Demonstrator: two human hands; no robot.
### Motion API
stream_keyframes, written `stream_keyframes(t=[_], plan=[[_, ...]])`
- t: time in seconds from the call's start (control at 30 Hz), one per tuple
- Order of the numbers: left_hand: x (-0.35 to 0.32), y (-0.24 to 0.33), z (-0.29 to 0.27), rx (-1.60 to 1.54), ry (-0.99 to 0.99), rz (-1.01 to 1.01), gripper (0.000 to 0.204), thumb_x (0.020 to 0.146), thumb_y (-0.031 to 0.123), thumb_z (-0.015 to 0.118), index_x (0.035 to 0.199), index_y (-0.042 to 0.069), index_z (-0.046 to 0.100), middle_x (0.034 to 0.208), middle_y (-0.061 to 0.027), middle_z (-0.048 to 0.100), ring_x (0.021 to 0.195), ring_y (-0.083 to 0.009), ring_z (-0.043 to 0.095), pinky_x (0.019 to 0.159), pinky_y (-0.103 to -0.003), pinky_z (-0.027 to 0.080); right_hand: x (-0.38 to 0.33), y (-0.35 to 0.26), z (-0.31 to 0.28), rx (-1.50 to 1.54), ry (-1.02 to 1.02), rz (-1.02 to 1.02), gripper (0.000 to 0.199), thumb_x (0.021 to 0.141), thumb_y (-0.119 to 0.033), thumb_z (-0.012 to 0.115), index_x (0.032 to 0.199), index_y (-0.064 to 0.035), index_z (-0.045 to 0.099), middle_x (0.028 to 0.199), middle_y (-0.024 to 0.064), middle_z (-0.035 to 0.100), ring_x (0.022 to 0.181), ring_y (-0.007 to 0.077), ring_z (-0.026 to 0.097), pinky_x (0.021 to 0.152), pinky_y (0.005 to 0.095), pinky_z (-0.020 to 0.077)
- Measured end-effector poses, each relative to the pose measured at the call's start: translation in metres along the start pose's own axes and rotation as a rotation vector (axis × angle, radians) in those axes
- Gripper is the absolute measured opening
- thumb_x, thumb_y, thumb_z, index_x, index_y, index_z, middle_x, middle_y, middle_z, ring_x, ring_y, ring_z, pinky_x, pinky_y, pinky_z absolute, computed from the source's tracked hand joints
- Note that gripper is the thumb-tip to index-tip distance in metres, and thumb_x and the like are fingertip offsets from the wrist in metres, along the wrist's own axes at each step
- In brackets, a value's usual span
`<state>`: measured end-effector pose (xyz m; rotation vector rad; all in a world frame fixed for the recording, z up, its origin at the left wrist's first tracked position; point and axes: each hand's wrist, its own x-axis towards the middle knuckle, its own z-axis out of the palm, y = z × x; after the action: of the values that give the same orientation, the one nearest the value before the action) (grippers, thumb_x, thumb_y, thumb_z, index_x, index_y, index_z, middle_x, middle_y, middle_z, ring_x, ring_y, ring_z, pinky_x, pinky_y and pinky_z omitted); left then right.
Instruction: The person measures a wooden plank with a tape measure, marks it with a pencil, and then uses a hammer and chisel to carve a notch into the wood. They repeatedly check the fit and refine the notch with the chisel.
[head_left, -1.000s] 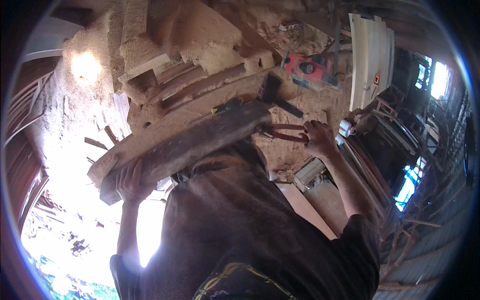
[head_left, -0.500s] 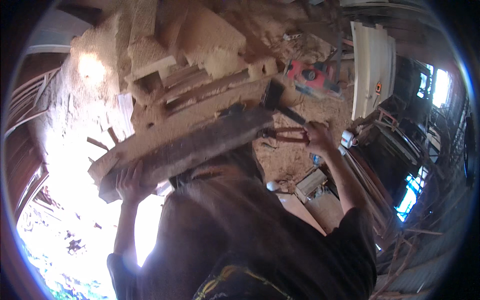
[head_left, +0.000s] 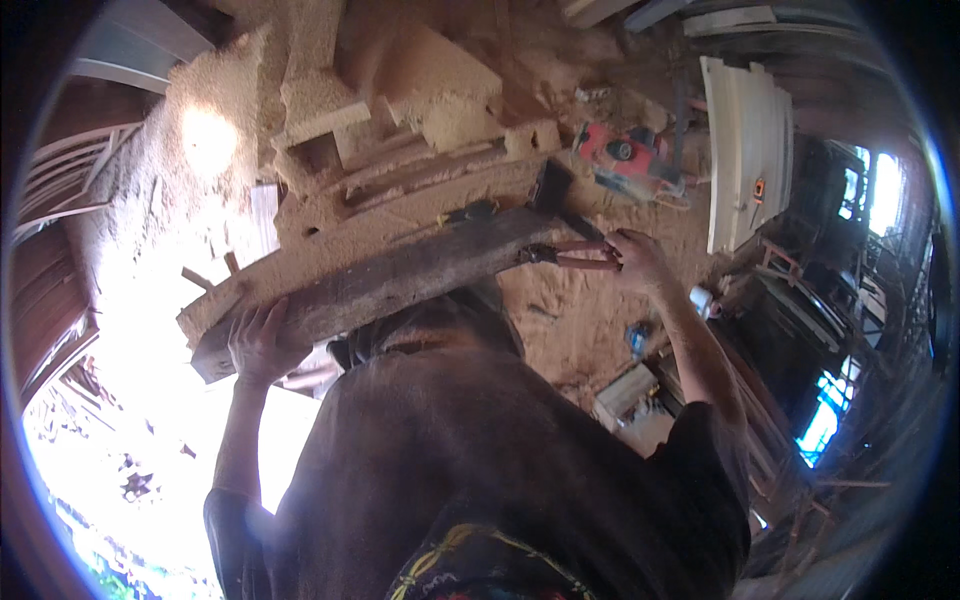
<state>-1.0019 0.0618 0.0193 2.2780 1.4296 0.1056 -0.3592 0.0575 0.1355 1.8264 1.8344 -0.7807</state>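
Note:
A long dark timber beam [head_left: 390,278] lies slanted across the front of the sawdust-covered bench [head_left: 400,205]. My left hand [head_left: 262,345] rests on its left end, fingers spread over the wood. At the beam's right end is a pair of pincers [head_left: 583,258] with reddish handles; the jaws sit against the wood. My right hand [head_left: 640,262] has its fingers closed round the handle ends. Just above lies a hammer [head_left: 552,188] with a dark head, its handle running toward my right fingers; whether they touch it I cannot tell.
A red power tool [head_left: 622,150] sits beyond the hammer. Light boards [head_left: 740,150] stand at the right, with a small orange-handled tool [head_left: 759,190] against them. Wood blocks [head_left: 440,85] covered in sawdust crowd the back. A small wooden box [head_left: 625,392] is beside my right forearm.
The view has shifted slightly. My right hand has moved a little along the pincer handles, away from the hammer handle. My left hand stays on the beam's end.

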Motion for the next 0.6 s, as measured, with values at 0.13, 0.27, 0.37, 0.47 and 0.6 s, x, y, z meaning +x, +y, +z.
stream_keyframes(t=[0.13,0.27,0.37,0.47,0.6], plan=[[-0.001,0.001,-0.005,-0.042,0.008,0.019,0.066,0.060,0.030,0.085,0.123,0.012,0.075,0.113,-0.0086,0.077,0.101,-0.0299,0.075,0.092,-0.046,0.060,-0.005,0.000,0.014,0.049,-0.029,0.024,0.025,0.084,-0.016,0.076,0.107,-0.0096,0.067,0.105,0.0132,0.072,0.102,0.0367,0.072,0.086,0.0513,0.0582],[-0.016,-0.004,0.010,0.009,0.078,0.020,0.062,0.060,0.030,0.085,0.118,0.011,0.077,0.109,-0.0108,0.078,0.098,-0.0317,0.076,0.091,-0.047,0.061,-0.004,-0.004,0.013,-0.006,-0.080,0.033,0.040,0.083,-0.019,0.078,0.122,-0.0128,0.070,0.107,0.0147,0.072,0.106,0.0376,0.071,0.093,0.0500,0.0580],[-0.011,-0.003,0.013,0.036,0.102,0.038,0.062,0.059,0.032,0.087,0.116,0.011,0.078,0.108,-0.0110,0.078,0.099,-0.0323,0.076,0.091,-0.047,0.061,-0.007,0.003,0.021,0.062,-0.087,-0.036,0.055,0.084,-0.022,0.078,0.137,-0.0162,0.067,0.112,0.0157,0.074,0.110,0.0374,0.071,0.097,0.0484,0.0578],[-0.008,0.000,0.006,0.024,0.081,0.038,0.059,0.062,0.035,0.089,0.116,0.013,0.076,0.106,-0.0104,0.078,0.101,-0.0331,0.076,0.092,-0.049,0.060,0.009,0.009,0.022,0.064,-0.024,0.044,0.060,0.085,-0.025,0.077,0.142,-0.0169,0.065,0.118,0.0162,0.075,0.113,0.0369,0.071,0.099,0.0493,0.0574],[-0.018,-0.011,0.023,0.154,-0.027,-0.075,0.062,0.065,0.032,0.089,0.123,0.017,0.071,0.113,-0.0117,0.073,0.110,-0.0348,0.072,0.094,-0.051,0.059,0.009,0.017,0.024,-0.114,0.022,-0.008,0.054,0.086,-0.032,0.077,0.137,-0.0133,0.069,0.120,0.0192,0.074,0.113,0.0397,0.070,0.097,0.0515,0.0564]])
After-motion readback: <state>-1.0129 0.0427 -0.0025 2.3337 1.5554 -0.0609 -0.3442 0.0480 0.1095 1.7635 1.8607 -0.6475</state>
